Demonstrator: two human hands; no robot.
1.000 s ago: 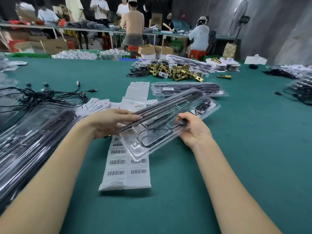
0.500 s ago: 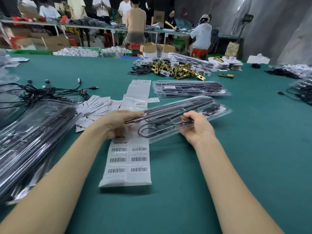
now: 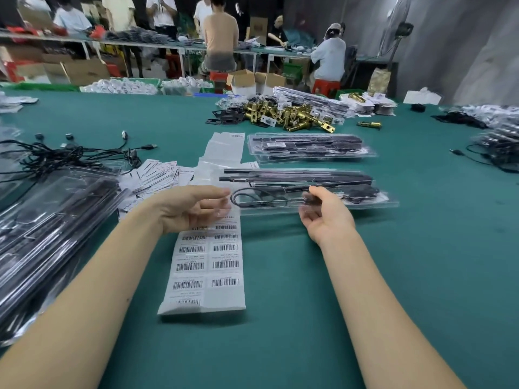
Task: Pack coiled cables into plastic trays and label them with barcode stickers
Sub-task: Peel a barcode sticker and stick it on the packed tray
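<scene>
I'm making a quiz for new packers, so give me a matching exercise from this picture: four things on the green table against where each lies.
Things:
1. barcode sticker sheet
2. loose black cables
3. brass latch parts
4. packed tray

Places:
A. far middle of the table
B. left side, beyond the stack of clear trays
C. just beyond both hands
D. between the forearms, near edge

Pairs: 1-D, 2-B, 3-A, 4-C

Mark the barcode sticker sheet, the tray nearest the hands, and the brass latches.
barcode sticker sheet (image 3: 209,265): head view, middle labels.
clear plastic tray (image 3: 373,202): head view, right rim.
brass latches (image 3: 292,115): head view, pile centre.
</scene>
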